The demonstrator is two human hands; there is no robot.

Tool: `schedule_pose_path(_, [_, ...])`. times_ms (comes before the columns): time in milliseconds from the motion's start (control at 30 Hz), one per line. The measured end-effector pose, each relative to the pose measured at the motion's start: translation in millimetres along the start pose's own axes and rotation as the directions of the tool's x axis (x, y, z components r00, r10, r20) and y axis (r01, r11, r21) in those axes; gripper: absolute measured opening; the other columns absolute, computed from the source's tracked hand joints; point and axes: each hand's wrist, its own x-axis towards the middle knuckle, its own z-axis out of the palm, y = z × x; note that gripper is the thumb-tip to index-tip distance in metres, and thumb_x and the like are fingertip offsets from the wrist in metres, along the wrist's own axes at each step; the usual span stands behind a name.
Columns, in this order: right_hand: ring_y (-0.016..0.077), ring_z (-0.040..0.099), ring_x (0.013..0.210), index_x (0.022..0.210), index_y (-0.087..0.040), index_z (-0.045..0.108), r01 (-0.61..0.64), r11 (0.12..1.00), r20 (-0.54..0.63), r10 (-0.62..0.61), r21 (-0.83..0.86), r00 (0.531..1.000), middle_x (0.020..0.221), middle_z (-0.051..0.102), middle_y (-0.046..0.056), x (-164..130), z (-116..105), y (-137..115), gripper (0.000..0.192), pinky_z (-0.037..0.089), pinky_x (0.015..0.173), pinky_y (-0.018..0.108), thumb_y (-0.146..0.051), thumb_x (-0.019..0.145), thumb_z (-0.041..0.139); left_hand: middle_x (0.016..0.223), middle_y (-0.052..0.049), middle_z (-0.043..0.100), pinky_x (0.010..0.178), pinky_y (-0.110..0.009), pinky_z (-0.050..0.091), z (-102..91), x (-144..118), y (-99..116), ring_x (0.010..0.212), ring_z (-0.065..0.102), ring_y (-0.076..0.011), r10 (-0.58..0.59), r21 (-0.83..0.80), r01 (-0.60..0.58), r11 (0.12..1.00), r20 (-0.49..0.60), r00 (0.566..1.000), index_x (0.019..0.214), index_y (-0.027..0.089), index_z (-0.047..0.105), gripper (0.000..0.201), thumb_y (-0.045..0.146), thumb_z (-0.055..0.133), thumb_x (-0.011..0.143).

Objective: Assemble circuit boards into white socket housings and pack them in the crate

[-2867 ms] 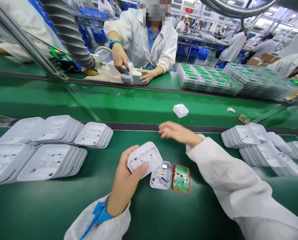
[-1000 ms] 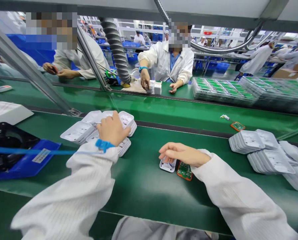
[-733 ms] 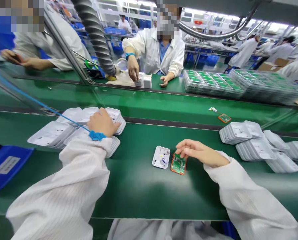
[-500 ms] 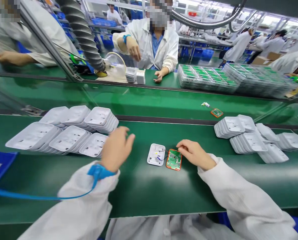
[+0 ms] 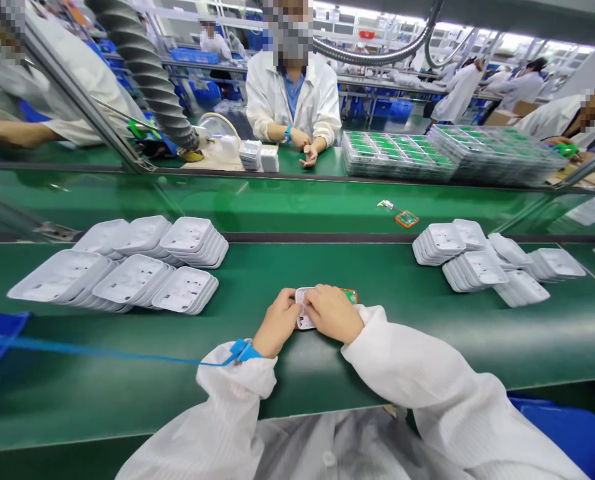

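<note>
A small white plastic cover point(image 5: 306, 321) lies in front of me on the green bench. My left hand point(image 5: 280, 319) grips its left edge between thumb and fingers. My right hand point(image 5: 334, 311) reaches over the cover from the right, with its fingertips pressed down inside; what they pinch is hidden. Behind the right hand, a green circuit board point(image 5: 351, 295) with an orange edge shows only at its upper right corner. A blue wrist strap point(image 5: 242, 351) sits on my left wrist, its cord running off to the left.
Stacked white covers point(image 5: 182, 290) stand at the left, and more white stacks point(image 5: 472, 270) at the right. Beyond the bench edge, another circuit board point(image 5: 406, 219) lies on the green belt. A co-worker point(image 5: 292, 100) sits opposite, beside trays of boards point(image 5: 397, 157).
My left hand has come right and taken hold of the white cover. My right hand has moved left from beside the circuit board onto the cover. The co-worker opposite has brought both hands together.
</note>
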Motion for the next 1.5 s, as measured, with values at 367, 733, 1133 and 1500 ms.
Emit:
schedule_pose_path(367, [0.0175,0.047,0.078,0.085,-0.017,0.056,0.113,0.993,-0.16,-0.105,0.041,0.982,0.08,0.055,0.004,-17.8,6.0,18.3,0.015,0.035,0.073,0.029,-0.019,0.094,0.044,0.086,-0.002,0.061,0.063,-0.024,0.046,16.9,-24.8,4.7,0.072,0.059,-0.0128,-0.08,-0.308,0.123,0.943,0.15,0.985,0.112,0.016,0.047,0.046,0.016,0.056,0.066])
schedule_pose_path(733, [0.0188,0.043,0.076,0.079,-0.017,0.052,0.174,0.982,-0.248,-0.15,0.076,0.957,0.079,0.052,0.005,-20.1,18.3,22.4,0.02,0.035,0.074,0.031,-0.017,0.093,0.039,0.096,-0.005,0.061,0.074,-0.028,0.045,19.3,-28.8,0.4,0.082,0.058,-0.0147,-0.017,-0.281,0.062,0.958,0.159,0.987,0.117,0.016,0.048,0.05,0.019,0.058,0.068])
schedule_pose_path(1133, [0.0193,0.043,0.078,0.079,-0.016,0.055,0.294,0.954,-0.156,-0.282,0.059,0.947,0.08,0.055,0.007,-19.4,20.7,24.5,0.021,0.036,0.076,0.031,-0.016,0.093,0.04,0.097,-0.005,0.062,0.076,-0.028,0.045,19.9,-30.5,-4.2,0.085,0.057,-0.0156,0.011,-0.249,0.016,0.968,0.105,0.994,0.112,0.015,0.049,0.047,0.014,0.056,0.065])
schedule_pose_path(1500, [0.0188,0.046,0.079,0.079,-0.015,0.057,0.335,0.936,-0.162,-0.317,0.104,0.935,0.08,0.057,0.007,-24.1,22.2,23.6,0.022,0.037,0.077,0.032,-0.017,0.094,0.04,0.103,-0.004,0.062,0.08,-0.029,0.045,17.8,-35.7,-13.0,0.086,0.059,-0.0152,0.036,-0.215,-0.007,0.977,0.128,0.991,0.115,0.018,0.048,0.048,0.017,0.059,0.068])
